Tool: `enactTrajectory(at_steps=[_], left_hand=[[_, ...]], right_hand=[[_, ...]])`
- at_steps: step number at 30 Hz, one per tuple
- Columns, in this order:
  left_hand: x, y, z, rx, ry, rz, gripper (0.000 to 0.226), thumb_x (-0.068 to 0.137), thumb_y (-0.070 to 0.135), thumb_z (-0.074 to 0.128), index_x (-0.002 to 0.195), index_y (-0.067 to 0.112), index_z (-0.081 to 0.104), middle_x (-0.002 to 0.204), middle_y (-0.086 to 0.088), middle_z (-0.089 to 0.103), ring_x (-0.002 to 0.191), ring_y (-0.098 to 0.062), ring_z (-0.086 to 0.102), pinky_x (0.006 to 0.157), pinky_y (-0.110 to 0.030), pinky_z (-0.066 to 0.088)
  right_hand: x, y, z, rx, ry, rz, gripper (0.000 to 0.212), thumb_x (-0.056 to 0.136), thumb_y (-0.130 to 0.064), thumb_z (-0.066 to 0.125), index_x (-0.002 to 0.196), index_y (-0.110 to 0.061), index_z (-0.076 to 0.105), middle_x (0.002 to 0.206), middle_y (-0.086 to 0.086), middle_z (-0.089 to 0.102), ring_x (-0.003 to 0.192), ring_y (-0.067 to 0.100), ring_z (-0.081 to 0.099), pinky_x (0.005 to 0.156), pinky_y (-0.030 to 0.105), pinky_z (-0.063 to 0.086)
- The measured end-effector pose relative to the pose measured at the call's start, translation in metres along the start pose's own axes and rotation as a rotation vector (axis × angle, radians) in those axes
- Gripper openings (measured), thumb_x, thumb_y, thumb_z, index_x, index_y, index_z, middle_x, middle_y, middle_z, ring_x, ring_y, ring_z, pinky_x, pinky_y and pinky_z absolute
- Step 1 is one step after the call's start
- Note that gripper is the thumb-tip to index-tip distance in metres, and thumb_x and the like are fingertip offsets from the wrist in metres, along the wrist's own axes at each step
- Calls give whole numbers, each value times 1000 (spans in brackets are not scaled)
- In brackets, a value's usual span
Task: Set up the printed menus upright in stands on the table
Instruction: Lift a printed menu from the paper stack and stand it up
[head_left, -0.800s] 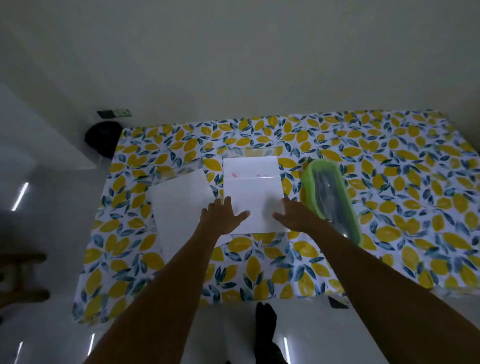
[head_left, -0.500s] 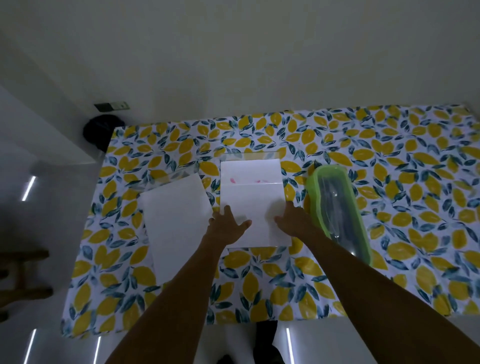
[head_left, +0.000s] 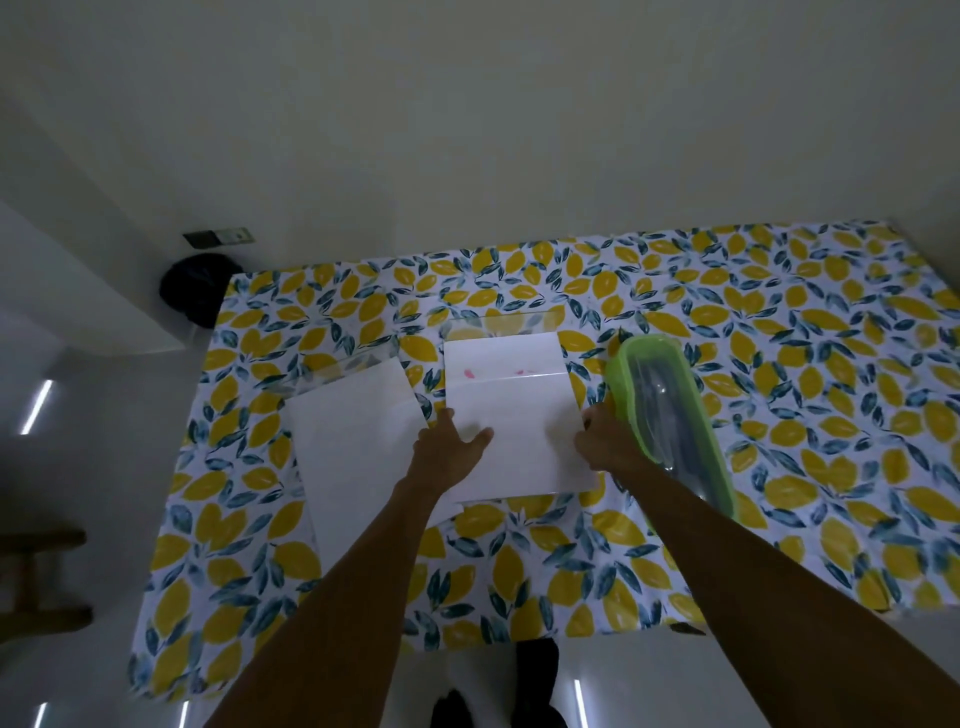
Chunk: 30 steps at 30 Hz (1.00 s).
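A white menu sheet lies flat in the middle of the table, over a clear acrylic stand whose far edge shows beyond it. A second white layer with faint pink marks peeks out behind it. My left hand rests flat with spread fingers on the sheet's left edge. My right hand has its fingers curled around the sheet's right edge. Another white menu sheet lies to the left, with a clear stand edge beyond it.
A long green-rimmed clear container lies just right of my right hand, nearly touching it. The lemon-print tablecloth covers the table against the wall. A dark round object sits at the far left corner; wooden furniture stands on the left.
Both hands stay on the middle sheet. My right hand has shifted slightly outward to the sheet's right edge, close to the green container. The view has tilted a little.
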<state>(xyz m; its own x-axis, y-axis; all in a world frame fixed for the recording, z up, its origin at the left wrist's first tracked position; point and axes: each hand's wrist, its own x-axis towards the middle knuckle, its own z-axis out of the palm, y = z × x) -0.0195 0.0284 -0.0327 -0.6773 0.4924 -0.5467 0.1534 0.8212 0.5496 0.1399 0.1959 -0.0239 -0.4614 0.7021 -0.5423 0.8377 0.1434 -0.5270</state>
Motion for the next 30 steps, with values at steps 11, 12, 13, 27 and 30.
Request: enactTrajectory(at_steps=[11,12,13,27,30], left_hand=[[-56,-10,-54,163,111,381,37,89,-3,51,123,2,64,127,-23,63,118,-36,60,101,-36,46],[-62,-11,-59,70,118,423,34,85,-8,56,116,0,68,120,-24,67,112,-36,65,99,-38,50],[-66,-14,-63,-49,108,452,32,82,-10,62,112,-1,70,113,-23,70,106,-34,68,97,-41,53],[-67,44,-116,-2,224,606,44,90,30,65,58,5,47,56,-8,46,51,-13,41,54,-28,31],[-49,55,-117,8,260,535,35,89,25,65,63,10,46,58,-4,48,55,-16,43,58,-28,31]], right_hand=[[-76,2,-60,413,25,-32,22,94,4,51,99,5,72,49,1,60,41,11,53,37,14,41],[-87,0,-64,421,49,-51,21,93,3,53,105,3,70,60,6,63,49,16,55,40,15,42],[-94,-1,-67,435,71,-64,21,93,1,54,103,0,72,74,8,67,59,20,58,47,18,44],[-84,-47,-110,346,166,-257,20,89,-28,67,77,-13,61,67,5,54,56,18,51,50,28,46],[-55,-55,-111,104,197,-290,30,90,-32,64,68,-17,49,75,9,56,69,29,59,69,48,58]])
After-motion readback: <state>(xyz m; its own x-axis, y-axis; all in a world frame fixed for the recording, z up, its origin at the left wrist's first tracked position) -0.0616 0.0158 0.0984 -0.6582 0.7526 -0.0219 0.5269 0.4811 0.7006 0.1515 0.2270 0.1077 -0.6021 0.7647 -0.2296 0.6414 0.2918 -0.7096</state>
